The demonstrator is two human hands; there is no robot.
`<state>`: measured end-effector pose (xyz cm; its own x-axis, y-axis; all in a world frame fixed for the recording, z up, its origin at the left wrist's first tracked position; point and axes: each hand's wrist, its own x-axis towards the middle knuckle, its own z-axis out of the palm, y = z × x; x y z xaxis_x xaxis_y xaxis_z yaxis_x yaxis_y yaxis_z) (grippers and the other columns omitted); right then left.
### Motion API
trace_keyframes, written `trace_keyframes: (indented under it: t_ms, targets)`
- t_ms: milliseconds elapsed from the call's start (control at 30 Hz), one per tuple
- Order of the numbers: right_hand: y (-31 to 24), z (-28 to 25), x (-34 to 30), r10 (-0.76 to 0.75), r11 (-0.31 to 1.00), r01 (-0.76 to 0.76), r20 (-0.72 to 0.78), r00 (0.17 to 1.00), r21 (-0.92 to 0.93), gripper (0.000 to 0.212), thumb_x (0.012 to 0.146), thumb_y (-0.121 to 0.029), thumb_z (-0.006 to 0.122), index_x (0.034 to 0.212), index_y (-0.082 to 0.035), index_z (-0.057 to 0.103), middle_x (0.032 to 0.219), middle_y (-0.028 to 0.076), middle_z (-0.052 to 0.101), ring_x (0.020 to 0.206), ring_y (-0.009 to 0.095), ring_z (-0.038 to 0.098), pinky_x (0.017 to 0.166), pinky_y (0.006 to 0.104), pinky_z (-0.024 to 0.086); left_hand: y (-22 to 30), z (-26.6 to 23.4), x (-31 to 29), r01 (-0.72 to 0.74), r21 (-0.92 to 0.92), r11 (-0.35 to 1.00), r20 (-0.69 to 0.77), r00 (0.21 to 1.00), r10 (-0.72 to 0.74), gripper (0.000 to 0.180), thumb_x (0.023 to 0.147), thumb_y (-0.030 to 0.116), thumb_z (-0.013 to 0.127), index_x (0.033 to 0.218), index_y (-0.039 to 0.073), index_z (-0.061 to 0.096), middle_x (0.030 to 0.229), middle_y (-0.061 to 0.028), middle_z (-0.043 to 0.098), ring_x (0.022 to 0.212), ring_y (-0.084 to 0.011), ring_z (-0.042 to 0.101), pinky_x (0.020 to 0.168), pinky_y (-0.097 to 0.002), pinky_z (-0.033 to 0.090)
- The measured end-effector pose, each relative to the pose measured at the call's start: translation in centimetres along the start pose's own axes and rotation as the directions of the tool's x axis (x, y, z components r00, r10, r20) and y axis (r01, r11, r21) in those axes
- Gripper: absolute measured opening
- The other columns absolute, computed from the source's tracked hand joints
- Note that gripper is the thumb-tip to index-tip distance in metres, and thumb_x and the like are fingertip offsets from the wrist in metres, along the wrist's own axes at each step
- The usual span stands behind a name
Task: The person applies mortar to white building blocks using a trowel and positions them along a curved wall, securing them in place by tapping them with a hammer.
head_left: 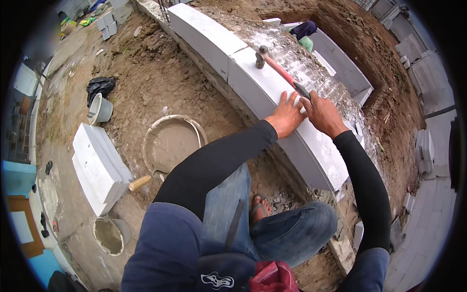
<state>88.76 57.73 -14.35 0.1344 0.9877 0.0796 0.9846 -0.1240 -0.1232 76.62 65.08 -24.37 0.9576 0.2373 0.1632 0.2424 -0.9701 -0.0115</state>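
Observation:
A row of long white lightweight blocks (286,89) lies on a low foundation beam in front of me, running from far left to near right. My left hand (287,116) rests on the top face of the nearer block, fingers spread and empty. Close beside it, my right hand (325,116) is closed around the black grip of a hammer (279,71). The hammer's red shaft slants to the far left, and its metal head is over the block's top.
A round basin of wet grey mortar (172,146) sits on the soil at left, a wooden handle (140,183) at its near side. Stacked white blocks (97,165), a mortar bucket (109,236) and a grey bucket (101,109) stand further left. Beyond the wall is a dug pit (335,34).

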Motion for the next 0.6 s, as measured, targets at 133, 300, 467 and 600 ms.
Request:
trace_keyframes:
  t_ms: [133,300,467,600]
  targets:
    - [-1.9,0.0,-1.3,0.085,0.989,-0.077,-0.066,0.994,0.123,0.035,0.102,-0.034,0.054,0.101,0.001,0.051,0.072,0.032,0.064,0.074,0.052,0.064,0.069,0.0603,0.049,-0.7,0.8,-1.0,0.005,0.029,1.0,-0.072,0.997,-0.003,0.075,0.069,0.024,0.086,0.138,0.013,0.057,0.147,-0.0155,0.047,0.144,-0.0454,0.03,0.112,-0.0679,0.027]
    - [-0.3,-2.6,-2.3,0.106,0.992,-0.106,0.014,0.994,0.067,0.04,0.102,-0.036,0.054,0.096,0.003,0.058,0.077,0.031,0.066,0.076,0.05,0.066,0.071,0.0572,0.05,-0.2,0.1,0.5,-0.04,0.032,0.999,-0.051,0.998,0.041,0.078,0.079,0.015,0.076,0.15,0.021,0.043,0.152,-0.0167,0.041,0.144,-0.0454,0.031,0.11,-0.0675,0.028]
    - [-1.4,-7.3,-11.0,0.262,0.925,-0.197,-0.169,0.95,0.324,0.041,0.106,-0.037,0.052,0.095,0.002,0.058,0.067,0.021,0.055,0.06,0.036,0.052,0.06,0.0459,0.04,-1.1,-0.1,-0.4,-0.075,-0.086,0.993,-0.116,0.991,0.065,0.084,0.08,-0.003,0.069,0.154,0.022,0.037,0.156,-0.0198,0.037,0.142,-0.0473,0.035,0.109,-0.0658,0.032]
    - [-2.9,-9.7,-20.5,0.552,0.703,-0.387,-0.117,0.825,0.596,0.033,0.108,-0.033,0.048,0.106,-0.002,0.059,0.069,-0.001,0.046,0.06,0.009,0.042,0.053,0.0277,0.033,-3.1,0.1,-1.9,-0.105,-0.039,0.994,-0.074,0.992,0.101,0.086,0.082,-0.005,0.067,0.156,0.023,0.034,0.156,-0.0207,0.039,0.141,-0.0479,0.037,0.108,-0.065,0.036]
